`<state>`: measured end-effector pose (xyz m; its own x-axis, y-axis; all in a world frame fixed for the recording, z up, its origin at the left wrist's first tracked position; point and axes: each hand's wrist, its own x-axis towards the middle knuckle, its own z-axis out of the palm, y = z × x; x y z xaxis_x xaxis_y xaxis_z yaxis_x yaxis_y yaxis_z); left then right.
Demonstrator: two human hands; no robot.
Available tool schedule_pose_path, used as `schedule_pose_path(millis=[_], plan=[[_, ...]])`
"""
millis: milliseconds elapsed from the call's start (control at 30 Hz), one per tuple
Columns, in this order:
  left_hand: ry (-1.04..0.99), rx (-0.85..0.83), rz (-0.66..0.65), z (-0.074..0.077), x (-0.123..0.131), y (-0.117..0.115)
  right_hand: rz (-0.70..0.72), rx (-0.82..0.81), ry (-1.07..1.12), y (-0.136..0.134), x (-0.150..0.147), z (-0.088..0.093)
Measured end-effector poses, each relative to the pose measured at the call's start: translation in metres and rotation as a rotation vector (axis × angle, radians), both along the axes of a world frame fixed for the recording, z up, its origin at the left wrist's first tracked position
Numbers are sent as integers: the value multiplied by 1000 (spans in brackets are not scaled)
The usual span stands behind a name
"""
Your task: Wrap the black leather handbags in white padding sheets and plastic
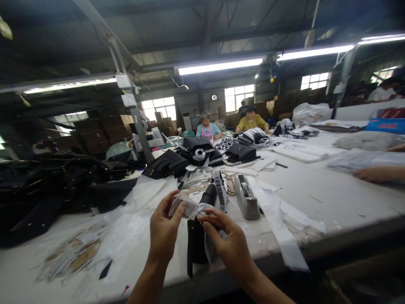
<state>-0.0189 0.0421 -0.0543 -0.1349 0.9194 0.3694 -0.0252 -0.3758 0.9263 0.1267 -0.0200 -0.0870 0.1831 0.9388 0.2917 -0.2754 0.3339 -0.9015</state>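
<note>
In the middle of the head view, my left hand (164, 226) pinches a small pale packet (186, 205) between thumb and fingers. My right hand (226, 236) has its fingers closed on whitish wrapping (204, 208) at the packet's right side. Under and between both hands lies a black bag piece (198, 245) with a strap hanging toward the table's front edge. A patterned strip (220, 192) wrapped in clear film lies just behind my right hand. The grey tape dispenser (247, 198) stands to the right of that strip.
Black bags (169, 164) are heaped behind and at the left. Small tags (84, 255) lie at left front. White strips (283, 236) hang over the front edge (316, 242). Two people sit across the table; another person's hand (373, 174) rests on plastic-wrapped items at right.
</note>
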Motion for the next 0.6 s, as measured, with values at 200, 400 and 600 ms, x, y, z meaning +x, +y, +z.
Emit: schedule_pose_path(millis=[200,400,600], plan=[[7,41,79,-1,2,-4,101,-155,148,4,-4,-7],[44,94,233,1,-14,-24,85,-175,215,18,8,-10],[46,71,336,-5,-20,-48,-203,275,-584,19,8,3]])
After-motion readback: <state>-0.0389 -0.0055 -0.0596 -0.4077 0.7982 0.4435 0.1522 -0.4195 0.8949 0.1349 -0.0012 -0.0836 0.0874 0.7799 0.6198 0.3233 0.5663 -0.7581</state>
